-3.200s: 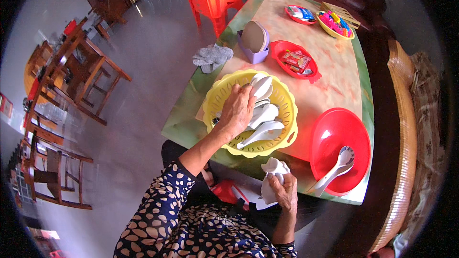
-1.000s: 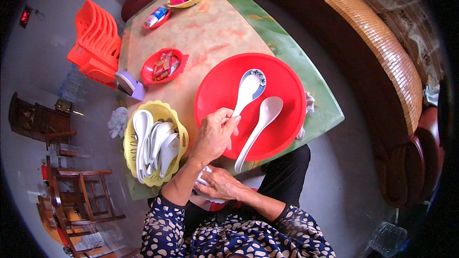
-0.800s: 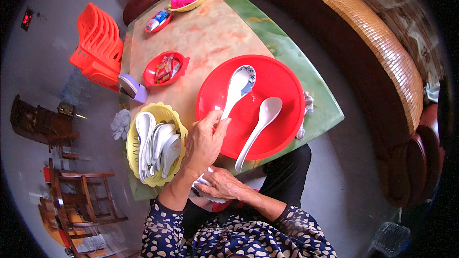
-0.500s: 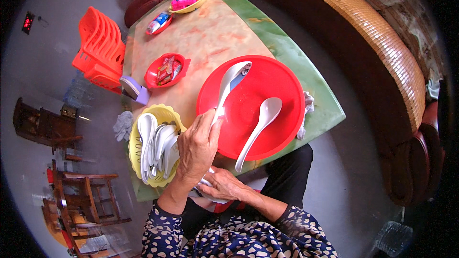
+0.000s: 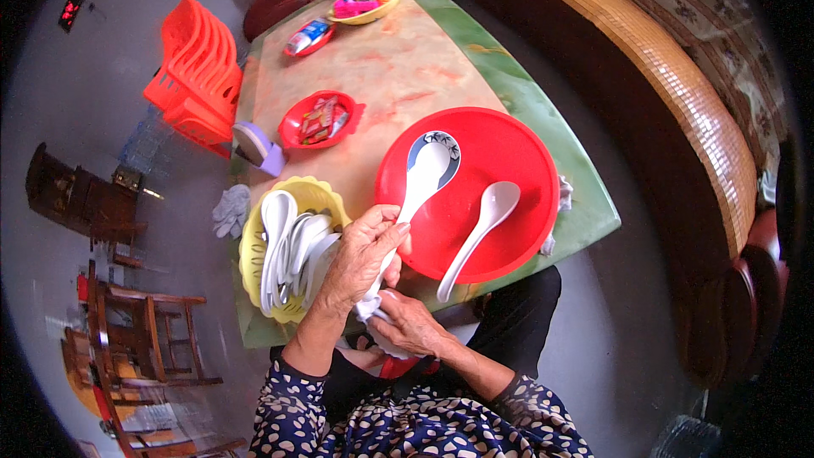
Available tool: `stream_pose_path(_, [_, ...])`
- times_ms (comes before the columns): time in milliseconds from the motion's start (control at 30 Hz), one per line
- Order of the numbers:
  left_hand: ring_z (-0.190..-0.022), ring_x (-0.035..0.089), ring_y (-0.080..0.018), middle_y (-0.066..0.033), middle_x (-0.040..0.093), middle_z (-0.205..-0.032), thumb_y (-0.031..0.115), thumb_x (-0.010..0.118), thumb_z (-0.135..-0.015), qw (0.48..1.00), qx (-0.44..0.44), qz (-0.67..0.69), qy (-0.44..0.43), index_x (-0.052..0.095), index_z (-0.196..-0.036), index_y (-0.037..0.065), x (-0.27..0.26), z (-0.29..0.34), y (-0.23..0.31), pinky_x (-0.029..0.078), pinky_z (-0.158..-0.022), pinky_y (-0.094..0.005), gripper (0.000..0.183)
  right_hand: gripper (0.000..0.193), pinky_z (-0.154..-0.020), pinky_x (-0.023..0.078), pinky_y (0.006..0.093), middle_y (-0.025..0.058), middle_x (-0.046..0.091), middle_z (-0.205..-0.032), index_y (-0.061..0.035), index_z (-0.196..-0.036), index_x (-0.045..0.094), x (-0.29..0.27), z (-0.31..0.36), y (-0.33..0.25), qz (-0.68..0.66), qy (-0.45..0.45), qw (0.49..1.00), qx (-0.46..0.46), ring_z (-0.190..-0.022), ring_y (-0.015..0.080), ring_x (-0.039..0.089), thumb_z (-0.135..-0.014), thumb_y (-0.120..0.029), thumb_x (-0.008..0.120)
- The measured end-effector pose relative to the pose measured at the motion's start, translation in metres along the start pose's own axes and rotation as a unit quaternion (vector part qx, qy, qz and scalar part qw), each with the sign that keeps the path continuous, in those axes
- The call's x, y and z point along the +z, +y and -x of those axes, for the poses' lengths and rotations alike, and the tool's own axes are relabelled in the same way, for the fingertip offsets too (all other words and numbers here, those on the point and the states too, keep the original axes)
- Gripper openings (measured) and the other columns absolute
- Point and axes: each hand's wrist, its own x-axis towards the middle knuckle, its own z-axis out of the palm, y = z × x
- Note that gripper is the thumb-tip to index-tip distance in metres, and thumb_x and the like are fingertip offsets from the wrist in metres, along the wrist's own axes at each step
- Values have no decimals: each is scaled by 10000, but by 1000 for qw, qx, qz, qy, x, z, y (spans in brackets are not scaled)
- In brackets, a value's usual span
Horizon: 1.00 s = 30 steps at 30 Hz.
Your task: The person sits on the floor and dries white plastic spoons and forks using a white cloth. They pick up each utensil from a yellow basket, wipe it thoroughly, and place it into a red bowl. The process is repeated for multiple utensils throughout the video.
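Observation:
My left hand (image 5: pixel 366 256) is closed around the handle of a white soup spoon (image 5: pixel 431 166) whose bowl has a dark patterned rim. The spoon's bowl is over a large red basin (image 5: pixel 509 246). Just below, my right hand (image 5: pixel 407 322) is closed on a white cloth (image 5: pixel 368 305), pressed to the lower end of that handle. A second, plain white spoon (image 5: pixel 483 225) lies in the basin, its handle reaching over the near rim. Beside my left wrist, a yellow basket (image 5: pixel 251 265) contains several white spoons (image 5: pixel 280 219).
On the table (image 5: pixel 390 59) stand a red dish of small packets (image 5: pixel 292 129), a purple holder (image 5: pixel 270 161), a smaller red dish with a tube (image 5: pixel 309 36) and a yellow basket of toy bricks (image 5: pixel 373 10). Stacked orange chairs (image 5: pixel 199 76) are left; a sofa (image 5: pixel 678 110) is right.
The spoon in my left hand has turned so the inside of its bowl shows. My right hand has brought the cloth onto the handle's end. The whole view has shifted slightly.

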Motion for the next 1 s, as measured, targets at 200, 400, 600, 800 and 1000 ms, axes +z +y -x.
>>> stream_pose_path(200, [-366,367,-38,-59,537,-718,124,501,-937,994,-34,107,2,445,-1083,50,-24,38,4,308,-326,-173,173,340,-663,486,440,190,556,-915,-61,-1118,484,-6,21,-34,40,-3,998,43,-797,393,582,-819,-179,597])
stream_pose_path(400, [-424,343,-22,18,472,-689,159,493,-950,983,150,-99,31,475,-1265,15,-36,68,-17,288,-368,-167,347,392,-718,503,404,233,525,-1018,9,-1065,564,-31,13,-95,126,182,969,-105,-865,376,580,-694,-38,685])
stream_pose_path(600, [-435,340,-16,29,435,-672,162,452,-971,999,14,32,38,390,-1358,71,-30,117,-9,309,-376,-174,403,437,-861,431,429,239,507,-1080,-20,-1170,529,-48,-50,-100,218,404,881,-115,-1022,400,496,-743,61,580])
stream_pose_path(800, [-520,376,-49,13,457,-670,104,468,-954,987,107,-27,118,405,-1344,27,-33,132,-22,343,-460,-200,402,415,-1043,294,396,230,341,-1358,-55,-1250,504,-8,-71,-84,286,281,912,-85,-1295,376,254,-842,-82,574])
stream_pose_path(1000, [-596,418,-70,4,486,-690,75,476,-944,977,129,-88,145,441,-1305,0,-44,135,-40,383,-540,-226,371,263,-906,435,425,223,411,-1278,-17,-1038,616,11,-44,-94,312,196,929,-36,-1181,412,394,-799,-125,608])
